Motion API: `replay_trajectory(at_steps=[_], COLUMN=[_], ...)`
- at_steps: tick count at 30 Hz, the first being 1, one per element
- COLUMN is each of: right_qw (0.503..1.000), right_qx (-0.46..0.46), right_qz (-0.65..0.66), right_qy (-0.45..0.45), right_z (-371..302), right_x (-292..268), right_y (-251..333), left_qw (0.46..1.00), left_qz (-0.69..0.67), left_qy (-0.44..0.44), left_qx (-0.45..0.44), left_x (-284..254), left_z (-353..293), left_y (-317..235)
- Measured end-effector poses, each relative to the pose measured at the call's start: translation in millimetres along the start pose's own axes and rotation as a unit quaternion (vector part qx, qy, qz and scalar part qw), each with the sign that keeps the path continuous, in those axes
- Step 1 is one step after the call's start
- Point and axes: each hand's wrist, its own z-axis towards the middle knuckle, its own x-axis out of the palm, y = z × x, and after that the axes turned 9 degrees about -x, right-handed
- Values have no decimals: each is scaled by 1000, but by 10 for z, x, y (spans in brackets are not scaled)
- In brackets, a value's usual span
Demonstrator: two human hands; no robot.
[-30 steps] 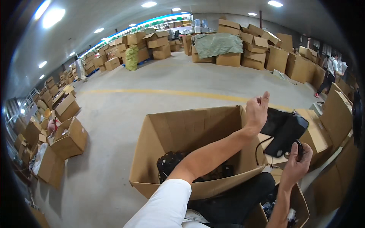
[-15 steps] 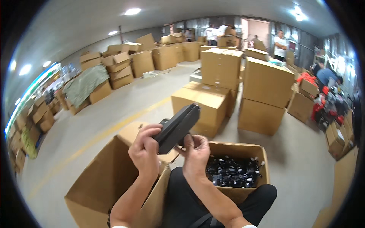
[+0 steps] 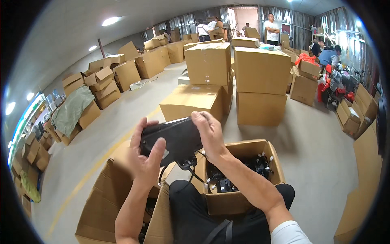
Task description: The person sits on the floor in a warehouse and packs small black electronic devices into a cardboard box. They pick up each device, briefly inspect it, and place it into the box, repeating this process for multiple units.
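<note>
A flat black rectangular plastic device (image 3: 174,139) is held up in front of me with its broad face tilted toward me. My left hand (image 3: 144,160) is around its left end, thumb across the near face and fingers behind. The upper right corner is gripped by my right hand (image 3: 209,136). A black cable (image 3: 198,175) with a small dark fitting hangs from its lower edge. Below my right forearm an open carton (image 3: 243,200) holds black cabled parts (image 3: 227,186). Another open carton (image 3: 97,203) stands at my left, with dark cabled items partly visible inside.
Large closed cartons (image 3: 260,107) are stacked ahead. A row of cartons (image 3: 126,75) runs along the far left, one under a grey-green cloth (image 3: 73,110). Several people are at the back, including a standing person (image 3: 272,30). Red and black goods (image 3: 337,83) pile up at right.
The device has turned from upright and slanted to nearly level, its broad face now toward me. My right hand has moved up to its upper corner, and a hanging cable has come into sight.
</note>
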Motion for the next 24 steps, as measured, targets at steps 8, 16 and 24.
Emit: replay_trajectory(at_steps=[8, 16, 24], right_qw=[985, 828, 957], right_qx=[-97, -356, 60], right_qz=[-116, -425, -180], right_qy=[-84, 83, 218], right_z=[65, 557, 493], right_x=[-211, -938, -2433], right_y=[234, 479, -639], left_qw=[993, 942, 890], left_qz=[42, -60, -154], left_qy=[-106, 299, 256], left_qx=[-1, -142, -345], left_x=[550, 881, 1902], left_z=[222, 436, 173], left_y=[239, 445, 1168])
